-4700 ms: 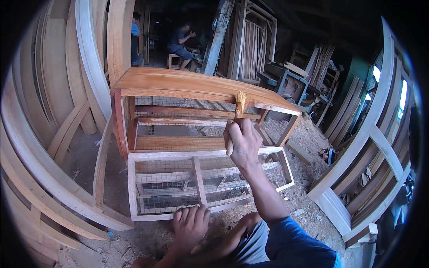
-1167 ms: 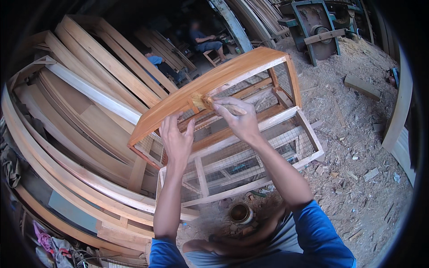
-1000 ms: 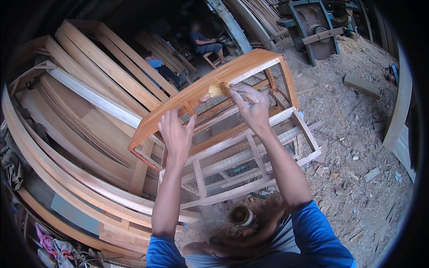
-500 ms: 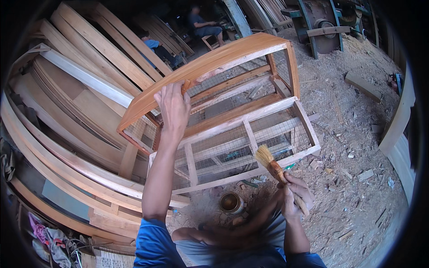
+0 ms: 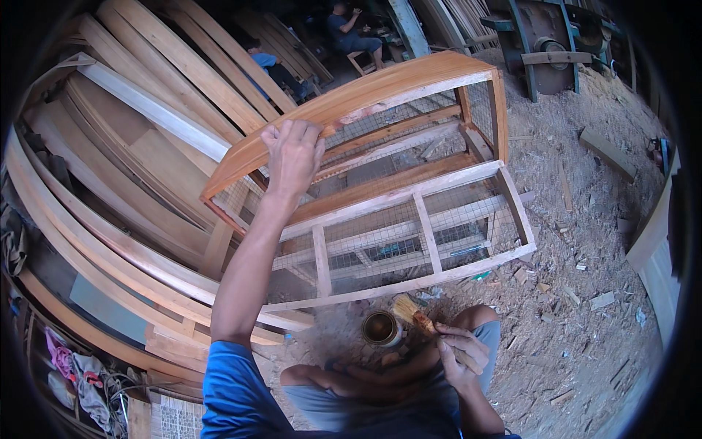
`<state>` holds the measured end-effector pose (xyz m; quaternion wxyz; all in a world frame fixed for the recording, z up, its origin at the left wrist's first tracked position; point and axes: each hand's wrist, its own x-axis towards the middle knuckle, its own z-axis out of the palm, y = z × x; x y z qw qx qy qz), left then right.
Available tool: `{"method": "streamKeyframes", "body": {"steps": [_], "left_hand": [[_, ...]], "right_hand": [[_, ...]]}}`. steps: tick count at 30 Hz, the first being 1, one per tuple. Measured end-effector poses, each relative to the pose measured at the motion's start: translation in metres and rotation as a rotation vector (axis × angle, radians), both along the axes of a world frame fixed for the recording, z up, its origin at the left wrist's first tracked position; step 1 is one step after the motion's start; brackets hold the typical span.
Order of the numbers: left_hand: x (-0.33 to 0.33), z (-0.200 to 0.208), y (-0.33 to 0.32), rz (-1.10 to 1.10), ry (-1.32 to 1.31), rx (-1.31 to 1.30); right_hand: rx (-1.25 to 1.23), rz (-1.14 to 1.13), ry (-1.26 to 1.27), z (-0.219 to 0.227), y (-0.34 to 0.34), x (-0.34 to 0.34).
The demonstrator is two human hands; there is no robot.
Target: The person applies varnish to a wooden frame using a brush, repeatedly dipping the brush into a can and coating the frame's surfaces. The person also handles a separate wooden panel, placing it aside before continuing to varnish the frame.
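My left hand (image 5: pixel 294 155) grips the upper edge of a wooden cage-like cabinet (image 5: pixel 409 75) with wire mesh sides. Its fingers curl over the orange-brown top board; the lower frame (image 5: pixel 427 233) is paler bare wood. In my right hand (image 5: pixel 461 353) is a paintbrush (image 5: pixel 409 312), held by the handle with its light bristles pointing up and left. Those bristles are just right of the rim of an open can (image 5: pixel 398 336), apart from the cabinet. Dark brown liquid shows inside the can, which stands on the ground before my crossed legs.
Long boards and curved planks (image 5: pixel 139 175) are stacked at the left. Wood shavings and offcuts cover the ground (image 5: pixel 570 219) at the right. A machine (image 5: pixel 552 58) stands at the back right, and two people sit far back. Cloths (image 5: pixel 88 380) lie at the lower left.
My right hand has brought the paintbrush down and left, from beside the lower frame to the can. The left hand stays on the cabinet's edge. The whole view has shifted slightly.
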<state>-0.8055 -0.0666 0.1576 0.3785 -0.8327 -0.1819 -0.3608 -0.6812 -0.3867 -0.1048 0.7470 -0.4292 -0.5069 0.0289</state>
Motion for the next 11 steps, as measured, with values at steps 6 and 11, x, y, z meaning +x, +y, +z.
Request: {"method": "streamKeyframes", "body": {"steps": [6, 11], "left_hand": [[0.000, 0.000, 0.000, -0.028, -0.052, -0.043], [-0.005, -0.006, 0.007, -0.039, -0.052, -0.029]], "right_hand": [[-0.054, 0.099, -0.015, -0.011, -0.004, -0.013], [-0.353, 0.257, -0.006, -0.025, -0.025, -0.015]]}}
